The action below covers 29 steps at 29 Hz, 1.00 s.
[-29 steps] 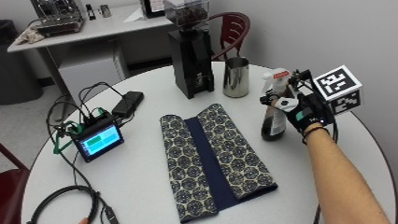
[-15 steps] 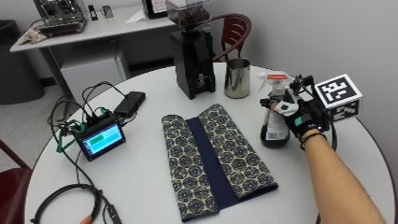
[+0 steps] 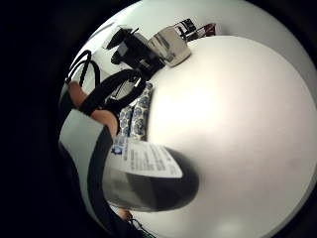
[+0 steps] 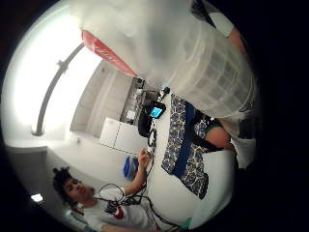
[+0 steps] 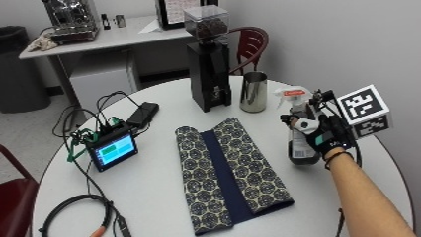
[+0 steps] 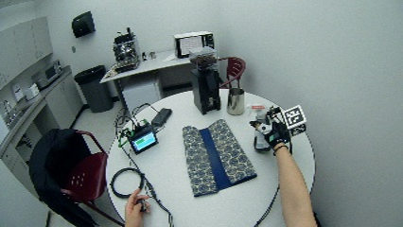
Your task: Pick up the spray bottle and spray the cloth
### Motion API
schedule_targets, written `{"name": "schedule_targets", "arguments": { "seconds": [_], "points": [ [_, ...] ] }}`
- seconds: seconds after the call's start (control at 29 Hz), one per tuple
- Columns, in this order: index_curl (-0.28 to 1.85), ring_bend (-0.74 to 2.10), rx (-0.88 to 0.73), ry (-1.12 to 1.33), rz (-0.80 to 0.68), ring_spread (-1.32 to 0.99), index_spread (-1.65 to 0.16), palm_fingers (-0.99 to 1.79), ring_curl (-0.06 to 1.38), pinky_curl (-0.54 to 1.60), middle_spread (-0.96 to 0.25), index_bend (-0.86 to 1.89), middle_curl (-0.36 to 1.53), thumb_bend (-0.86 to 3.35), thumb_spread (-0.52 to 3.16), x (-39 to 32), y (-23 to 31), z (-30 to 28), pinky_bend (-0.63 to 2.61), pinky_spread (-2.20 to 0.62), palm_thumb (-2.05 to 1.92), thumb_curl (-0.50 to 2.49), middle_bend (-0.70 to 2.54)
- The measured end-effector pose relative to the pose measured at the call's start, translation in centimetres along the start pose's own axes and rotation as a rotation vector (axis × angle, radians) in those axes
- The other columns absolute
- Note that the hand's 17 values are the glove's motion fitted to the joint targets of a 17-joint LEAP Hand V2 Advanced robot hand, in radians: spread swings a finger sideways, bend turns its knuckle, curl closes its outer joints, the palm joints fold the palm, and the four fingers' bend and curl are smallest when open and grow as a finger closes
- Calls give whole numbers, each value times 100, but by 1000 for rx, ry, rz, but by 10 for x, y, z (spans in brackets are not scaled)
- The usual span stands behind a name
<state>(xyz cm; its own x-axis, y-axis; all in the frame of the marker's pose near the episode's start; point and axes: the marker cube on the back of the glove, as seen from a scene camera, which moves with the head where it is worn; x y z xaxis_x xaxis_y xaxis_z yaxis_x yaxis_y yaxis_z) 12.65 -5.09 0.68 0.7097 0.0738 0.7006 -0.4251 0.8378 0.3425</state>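
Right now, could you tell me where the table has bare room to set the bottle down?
Bare tabletop lies between the cloth and the spray bottle gripped by the right hand, and along the table edge nearest the camera. It is crowded behind, around the grinder, steel cup and cabled screen.

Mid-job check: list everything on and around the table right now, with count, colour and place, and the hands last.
Spray bottle: 1, clear with white and red head, upright on the table's right side, gripped.
Cloth: 1, navy patterned, flat at the table's centre.
Steel cup: 1, silver, behind the cloth.
Grinder: 1, black, left of the cup.
Screen device: 1, green frame, table's left side, cables attached.
Black box: 1, behind the screen device.
Cable coil: 1, black, front left.
Table: 1, white, round.
Chair: 1, dark red, behind the table.
Right hand: black glove, grips the spray bottle.
Left hand: bare, holds a cable at the front edge.
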Motion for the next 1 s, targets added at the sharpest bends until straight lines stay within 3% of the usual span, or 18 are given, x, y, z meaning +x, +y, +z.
{"name": "schedule_targets", "arguments": {
  "seconds": [0.31,0.55,1.0],
  "points": [
    [29,62,22,227,-126,-15,-25,120,41,36,-13,12,44,-3,64,-69,-11,-68,47,-15,105,55,43],
    [30,62,-55,505,-217,-15,-25,121,42,37,-13,12,46,-3,61,-132,-20,-58,49,-17,106,57,43],
    [31,63,-241,655,-106,-15,-25,120,43,38,-13,12,47,-3,58,-66,-1,10,50,-19,105,60,44]
  ]
}}
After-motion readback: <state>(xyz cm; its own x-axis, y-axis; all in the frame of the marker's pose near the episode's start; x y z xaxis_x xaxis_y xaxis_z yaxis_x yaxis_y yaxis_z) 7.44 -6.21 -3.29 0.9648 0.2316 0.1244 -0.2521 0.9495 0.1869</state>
